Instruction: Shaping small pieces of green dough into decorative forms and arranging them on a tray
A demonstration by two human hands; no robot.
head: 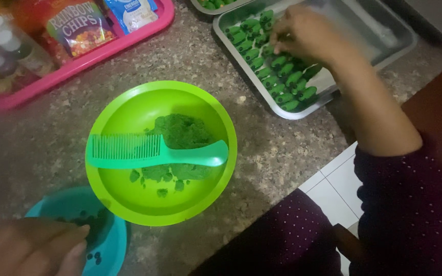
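My right hand (303,35) reaches over a metal tray (384,36) and its fingertips rest on one of several small green dough pieces (282,82) lined up in rows there. My left hand (31,250) hovers at the bottom left over a small blue bowl (113,245) that holds tiny dark bits (94,255); its fingers are together at the bits, and I cannot see whether they pinch any. Between them stands a bright green bowl (221,122) with a lump of green dough (180,133) and a green comb (154,153) laid across it.
A pink tray (78,64) at the back left holds snack packets and small bottles. A second metal tray (216,5) with green pieces shows at the top edge. Everything sits on a speckled stone counter (282,153); white floor tiles show past its right edge.
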